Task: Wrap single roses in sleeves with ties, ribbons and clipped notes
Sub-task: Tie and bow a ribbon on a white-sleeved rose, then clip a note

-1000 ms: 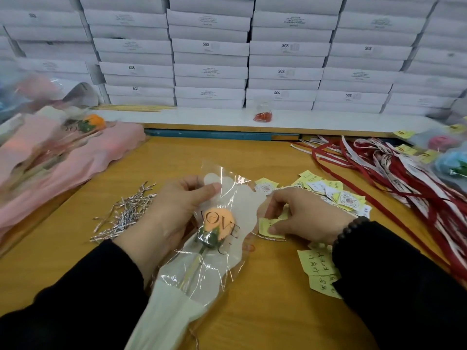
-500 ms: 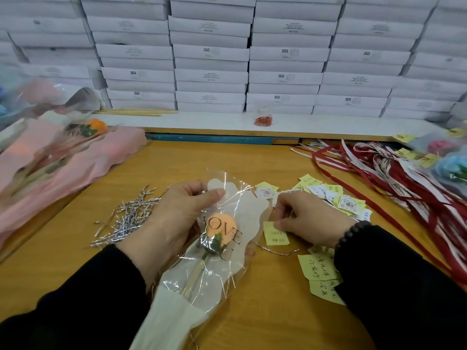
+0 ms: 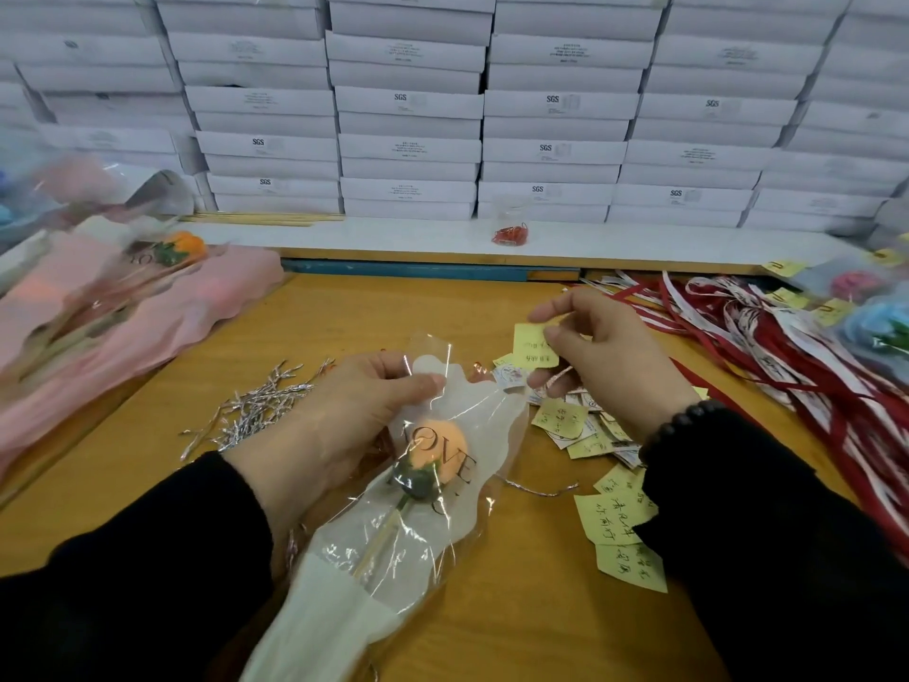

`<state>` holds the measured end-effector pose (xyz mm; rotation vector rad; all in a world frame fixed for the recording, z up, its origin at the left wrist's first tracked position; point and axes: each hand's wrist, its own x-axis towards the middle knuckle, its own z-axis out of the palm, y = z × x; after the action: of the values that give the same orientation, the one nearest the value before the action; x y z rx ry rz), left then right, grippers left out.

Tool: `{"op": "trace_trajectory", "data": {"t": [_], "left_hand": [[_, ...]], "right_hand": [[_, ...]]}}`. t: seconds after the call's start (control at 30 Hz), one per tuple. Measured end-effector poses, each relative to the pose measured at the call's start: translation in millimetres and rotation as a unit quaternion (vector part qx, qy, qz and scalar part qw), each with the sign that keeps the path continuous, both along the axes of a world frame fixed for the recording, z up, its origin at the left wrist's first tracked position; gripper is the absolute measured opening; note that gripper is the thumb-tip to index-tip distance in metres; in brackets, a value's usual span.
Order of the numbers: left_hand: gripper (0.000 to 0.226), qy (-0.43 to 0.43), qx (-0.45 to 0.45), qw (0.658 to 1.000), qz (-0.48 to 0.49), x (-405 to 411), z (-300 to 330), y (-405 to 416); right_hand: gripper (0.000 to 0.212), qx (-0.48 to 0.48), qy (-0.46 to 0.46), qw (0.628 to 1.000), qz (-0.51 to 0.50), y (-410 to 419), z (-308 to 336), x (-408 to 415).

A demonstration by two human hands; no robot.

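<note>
Since half a second earlier, right hand (image 3: 607, 356) had risen off the tabletop, carrying small yellow handwritten paper note (image 3: 535, 346) pinched between thumb and fingertips. Peach single rose in clear-and-cream "LOVE" sleeve (image 3: 433, 465) lay on orange wooden table (image 3: 492, 307), long axis running from near-left up toward far-right, top edge under left hand (image 3: 344, 415), whose thumb and fingers gripped it. Note hung just right of and above that top edge; right hand nearer for clipping. Silver twist ties (image 3: 256, 411) left; red-and-white ribbons (image 3: 797, 356) right.
</note>
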<state>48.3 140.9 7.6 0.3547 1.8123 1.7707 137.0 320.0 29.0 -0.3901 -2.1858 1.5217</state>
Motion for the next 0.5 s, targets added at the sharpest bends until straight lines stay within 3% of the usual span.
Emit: {"op": "trace_trajectory", "data": {"t": [0.13, 0.3, 0.4, 0.47, 0.5], "left_hand": [[0.002, -0.005, 0.011, 1.000, 0.006, -3, 10, 6], [0.006, 0.007, -0.003, 1.000, 0.009, -8, 7, 10], [0.016, 0.014, -0.003, 1.000, 0.021, -4, 5, 10], [0.003, 0.021, 0.002, 1.000, 0.014, 1, 1, 9], [0.012, 0.024, 0.013, 1.000, 0.016, 2, -1, 9]], "right_hand": [[0.026, 0.010, 0.050, 0.999, -0.007, -1, 6, -8], [0.040, 0.002, 0.036, 0.998, 0.042, -9, 2, -17], [0.039, -0.014, 0.030, 0.997, 0.074, -12, -2, -17], [0.036, -0.008, 0.026, 0.996, 0.084, -13, -3, -16], [0.035, -0.006, 0.026, 0.996, 0.087, -14, -3, -15]]}}
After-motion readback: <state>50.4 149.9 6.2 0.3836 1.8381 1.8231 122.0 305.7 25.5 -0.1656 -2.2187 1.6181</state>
